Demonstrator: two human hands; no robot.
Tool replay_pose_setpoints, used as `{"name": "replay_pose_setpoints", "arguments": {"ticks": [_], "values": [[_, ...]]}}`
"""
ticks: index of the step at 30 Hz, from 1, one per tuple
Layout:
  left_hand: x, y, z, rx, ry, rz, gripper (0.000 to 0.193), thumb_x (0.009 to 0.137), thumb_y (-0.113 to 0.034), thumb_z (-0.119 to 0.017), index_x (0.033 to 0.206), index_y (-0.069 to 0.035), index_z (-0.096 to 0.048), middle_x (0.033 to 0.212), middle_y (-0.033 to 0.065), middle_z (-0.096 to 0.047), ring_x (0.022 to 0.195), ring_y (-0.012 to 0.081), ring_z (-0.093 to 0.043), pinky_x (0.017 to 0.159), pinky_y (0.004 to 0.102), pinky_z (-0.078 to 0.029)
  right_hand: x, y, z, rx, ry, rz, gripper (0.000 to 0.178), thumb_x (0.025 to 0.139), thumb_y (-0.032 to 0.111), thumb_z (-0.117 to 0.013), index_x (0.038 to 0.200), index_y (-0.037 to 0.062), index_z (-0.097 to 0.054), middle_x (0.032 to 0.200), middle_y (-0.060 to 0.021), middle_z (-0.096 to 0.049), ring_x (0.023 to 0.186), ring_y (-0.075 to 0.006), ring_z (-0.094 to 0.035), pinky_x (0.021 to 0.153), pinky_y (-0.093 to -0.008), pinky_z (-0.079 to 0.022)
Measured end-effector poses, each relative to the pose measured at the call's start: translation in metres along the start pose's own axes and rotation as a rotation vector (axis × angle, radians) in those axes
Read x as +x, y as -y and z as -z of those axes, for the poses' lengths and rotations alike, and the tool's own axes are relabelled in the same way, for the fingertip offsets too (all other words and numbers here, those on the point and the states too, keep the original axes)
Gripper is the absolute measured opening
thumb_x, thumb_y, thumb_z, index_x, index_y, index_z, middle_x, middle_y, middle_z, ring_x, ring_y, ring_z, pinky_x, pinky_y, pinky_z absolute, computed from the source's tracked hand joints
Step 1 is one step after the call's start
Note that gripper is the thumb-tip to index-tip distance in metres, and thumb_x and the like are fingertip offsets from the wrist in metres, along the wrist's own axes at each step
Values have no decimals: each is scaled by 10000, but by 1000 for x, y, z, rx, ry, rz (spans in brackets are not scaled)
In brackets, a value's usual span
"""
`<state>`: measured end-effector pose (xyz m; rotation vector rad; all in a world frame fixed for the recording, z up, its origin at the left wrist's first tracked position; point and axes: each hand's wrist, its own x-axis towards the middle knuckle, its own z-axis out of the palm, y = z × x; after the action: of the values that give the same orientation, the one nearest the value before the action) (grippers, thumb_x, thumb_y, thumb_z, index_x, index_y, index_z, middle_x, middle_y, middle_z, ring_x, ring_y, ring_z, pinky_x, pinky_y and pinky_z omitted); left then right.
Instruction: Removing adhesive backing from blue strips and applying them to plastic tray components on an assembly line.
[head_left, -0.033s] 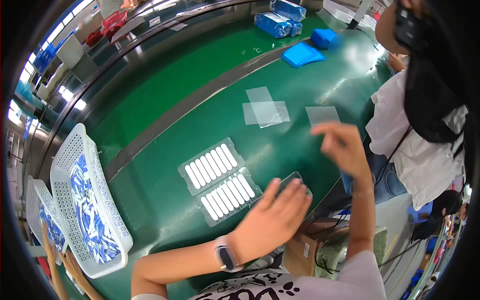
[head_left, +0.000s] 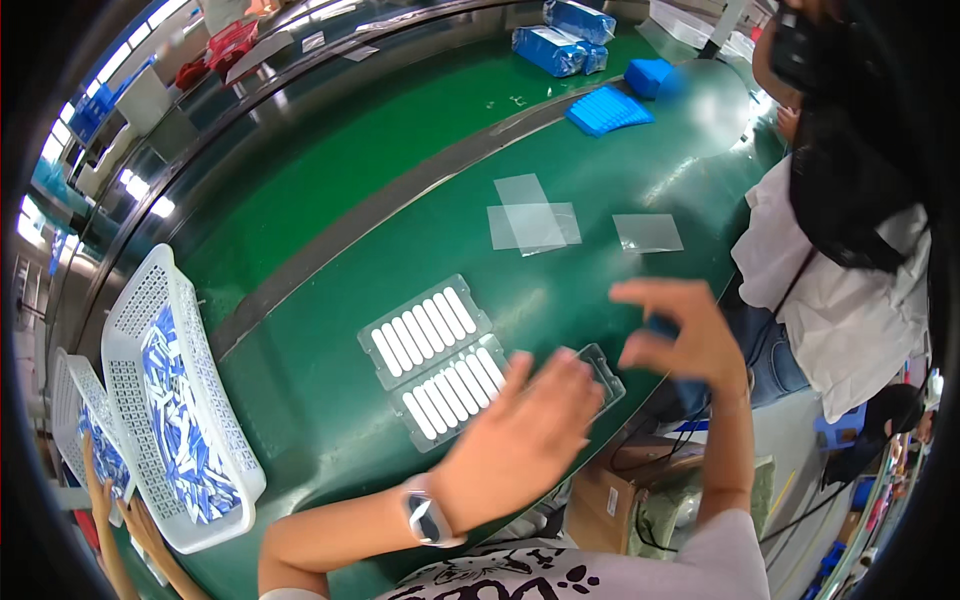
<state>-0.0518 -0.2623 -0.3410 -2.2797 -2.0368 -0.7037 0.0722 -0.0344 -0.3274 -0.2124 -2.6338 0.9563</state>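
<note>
Head view, clear plastic trays [head_left: 483, 322], round-ended white sticks [head_left: 459, 310] (two rows)

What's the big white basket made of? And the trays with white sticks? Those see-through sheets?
The basket looks like hard, slightly shiny plastic, with rows of holes. The trays seem thin, glossy clear plastic: green table shows through their edges. The sheets, smooth and see-through, could be plastic film.
</note>
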Motion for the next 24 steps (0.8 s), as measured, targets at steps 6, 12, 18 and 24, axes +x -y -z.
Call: {"name": "replay_pose_setpoints", "arguments": {"ticks": [6,12,18,24], "values": [[-55,72,26,49,-3,360,923,713,-465,-748,1391,15,-346,1452,259,-297,1366,468,-237,1063,644,-172,-28,28,-28,-421,439,24,862,618,500,-788,1297,49,-504,797,-81,-615,751,-265,-603,667,-347,-458],[-89,90,10,-16,-23,364,979,694,-519,-744,1401,17,-330,1456,293,-265,1351,516,-220,1058,666,-142,1,-4,12,-224,260,-184,678,605,427,-816,1121,58,-579,835,-160,-635,770,-355,-620,681,-403,-495],[-69,83,22,47,99,296,1081,644,-709,-675,1404,-11,-350,1463,320,-226,1365,505,-195,1062,664,-120,18,9,9,-375,22,2,727,570,414,-859,1134,39,-593,774,-115,-619,665,-251,-602,641,-321,-483],[-79,88,11,48,33,238,946,693,-604,-709,1395,-63,-379,1448,280,-274,1346,470,-251,1075,618,-176,106,113,-82,97,347,316,700,565,412,-846,1121,57,-610,881,-142,-664,758,-316,-649,688,-361,-513]]}}
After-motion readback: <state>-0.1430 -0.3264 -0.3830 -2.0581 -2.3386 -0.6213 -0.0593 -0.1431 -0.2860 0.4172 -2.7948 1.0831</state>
